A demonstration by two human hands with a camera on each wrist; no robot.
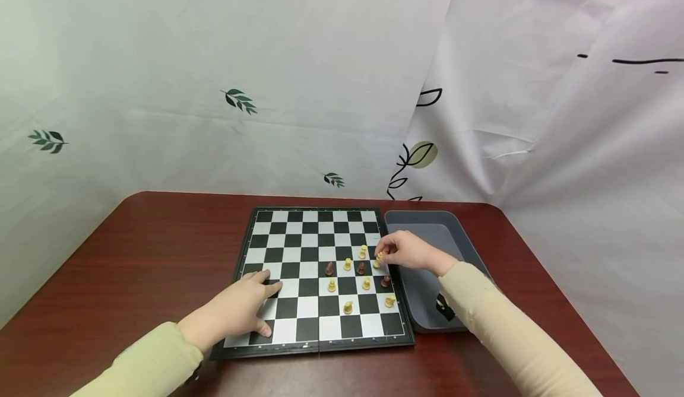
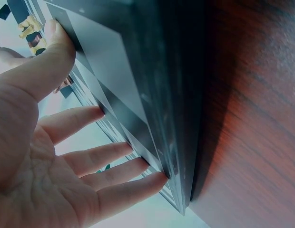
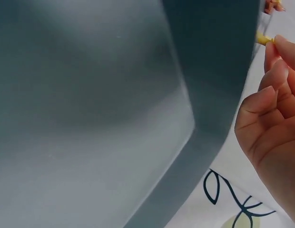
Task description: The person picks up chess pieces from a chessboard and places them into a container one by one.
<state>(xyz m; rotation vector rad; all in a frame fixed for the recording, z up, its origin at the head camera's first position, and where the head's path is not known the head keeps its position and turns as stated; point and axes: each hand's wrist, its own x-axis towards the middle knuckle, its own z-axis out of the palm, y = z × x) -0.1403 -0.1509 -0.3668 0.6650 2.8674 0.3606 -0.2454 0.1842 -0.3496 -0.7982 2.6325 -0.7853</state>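
Showing near the right edge of the black-and-white checkered chessboard, a small pale-yellow chess piece is pinched between right hand thumb and forefinger. Base contact cannot be told. Left hand fingers spread, tips rested on the board's left side, nothing held. Light pinch, vertical handling advised: a small brown chess piece, farther inboard, could be knocked. Right of the board, a shallow grey tray is partly overhung by a cream sleeve.

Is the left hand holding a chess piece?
No, the left hand touches the chessboard with its fingers spread and nothing between them.
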